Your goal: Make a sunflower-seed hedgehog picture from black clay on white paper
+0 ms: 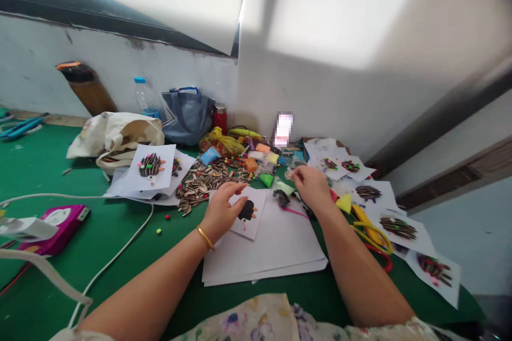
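Observation:
My left hand [222,209], with a gold bangle on its wrist, lies on a small white paper [252,213] that bears a black hedgehog shape; its fingers are stretched toward a heap of sunflower seeds [204,181]. My right hand [311,186] reaches over small packets of coloured clay [264,162], fingers curled together as in a pinch; what they hold is too small to make out. The small paper rests on a stack of white sheets [272,253] on the green table.
Finished seed hedgehog pictures lie at the left [154,168] and along the right [398,226]. Yellow scissors [370,229] sit right of the stack. A cloth bag [118,133], blue bag [188,114], water bottle [146,97], white cable [120,248] and pink box [60,224] occupy the table.

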A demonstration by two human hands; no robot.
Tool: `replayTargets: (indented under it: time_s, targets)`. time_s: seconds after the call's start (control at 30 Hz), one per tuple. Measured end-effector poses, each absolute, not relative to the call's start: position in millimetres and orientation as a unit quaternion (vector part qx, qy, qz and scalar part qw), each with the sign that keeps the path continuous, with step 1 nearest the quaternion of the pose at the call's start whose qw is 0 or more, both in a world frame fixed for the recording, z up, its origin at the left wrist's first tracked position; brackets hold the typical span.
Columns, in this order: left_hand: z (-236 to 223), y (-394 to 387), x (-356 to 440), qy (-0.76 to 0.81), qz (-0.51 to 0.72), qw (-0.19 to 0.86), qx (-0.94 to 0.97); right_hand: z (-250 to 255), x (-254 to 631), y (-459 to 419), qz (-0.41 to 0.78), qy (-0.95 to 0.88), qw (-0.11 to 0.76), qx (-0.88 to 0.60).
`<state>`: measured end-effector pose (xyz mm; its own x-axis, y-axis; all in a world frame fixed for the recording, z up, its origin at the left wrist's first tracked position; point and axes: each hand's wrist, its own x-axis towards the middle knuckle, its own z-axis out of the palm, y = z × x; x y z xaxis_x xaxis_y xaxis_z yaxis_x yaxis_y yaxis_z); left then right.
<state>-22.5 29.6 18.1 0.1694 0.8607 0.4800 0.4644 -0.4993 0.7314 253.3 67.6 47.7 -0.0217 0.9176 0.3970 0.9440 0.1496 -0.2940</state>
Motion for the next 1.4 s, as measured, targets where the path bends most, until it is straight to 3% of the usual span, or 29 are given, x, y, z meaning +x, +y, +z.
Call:
replayTargets:
  time_s: [0.13, 0.33, 0.47, 0.63, 0.93, 1.13, 1.4]
  targets:
    - [16.3, 35.1, -26.7, 0.462, 0.424, 0.196, 0.754, 35.6, 264.7, 79.2, -0.068, -0.707, 0.177, -0.681]
    - [9.9, 34.6, -25.9, 0.457, 0.344, 0.145, 0.807, 20.2, 238.2, 39.9, -0.054, -0.797, 0.274, -0.536]
    - [10.2, 33.1, -22.8, 0.421, 0.284, 0.130, 0.851, 11.5, 210.3, 10.8, 0.012, -0.860, 0.213, -0.464]
    - [9.8, 31.6, -20.8, 0.410, 0.265, 0.124, 0.864, 6.5, 191.2, 1.2, 0.010, -0.871, 0.154, -0.466]
    - [3.5, 31.1, -22.1, 0.423, 0.251, 0.112, 0.863, 2.3, 185.1, -0.4, -0.012, -0.870, 0.129, -0.475]
    - [3.4, 31.2, -20.7, 0.420, 0.239, 0.111, 0.869, -1.2, 183.0, -1.0, 0.000, -0.867, 0.145, -0.477]
    - [5.1, 29.9, -19.1, 0.413, 0.241, 0.124, 0.869, -0.9, 216.3, 11.9, -0.027, -0.799, 0.248, -0.547]
